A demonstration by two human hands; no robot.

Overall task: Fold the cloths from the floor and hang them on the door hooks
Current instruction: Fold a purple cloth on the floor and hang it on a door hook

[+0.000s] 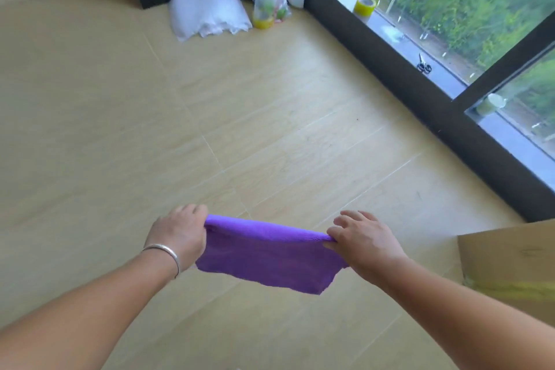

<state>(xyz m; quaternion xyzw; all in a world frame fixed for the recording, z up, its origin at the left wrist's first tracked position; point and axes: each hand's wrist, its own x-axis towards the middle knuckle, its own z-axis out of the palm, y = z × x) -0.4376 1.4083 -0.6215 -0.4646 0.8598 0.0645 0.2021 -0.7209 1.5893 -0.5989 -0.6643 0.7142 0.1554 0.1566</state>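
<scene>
A purple cloth [267, 255] hangs in the air above the wooden floor, folded over along its top edge. My left hand [177, 234], with a silver bracelet at the wrist, grips the cloth's left top corner. At the right top corner my right hand [363, 240] pinches the cloth between thumb and fingers, the other fingers spread. The cloth's lower edge hangs loose between my forearms. No door or hooks are in view.
A white crumpled cloth or bag [207, 6] lies at the far wall beside a clear plastic bag [270, 3] and curtains. A dark window sill [420, 81] with tape rolls and scissors [423, 64] runs along the right. A cardboard box [510, 261] stands at the right.
</scene>
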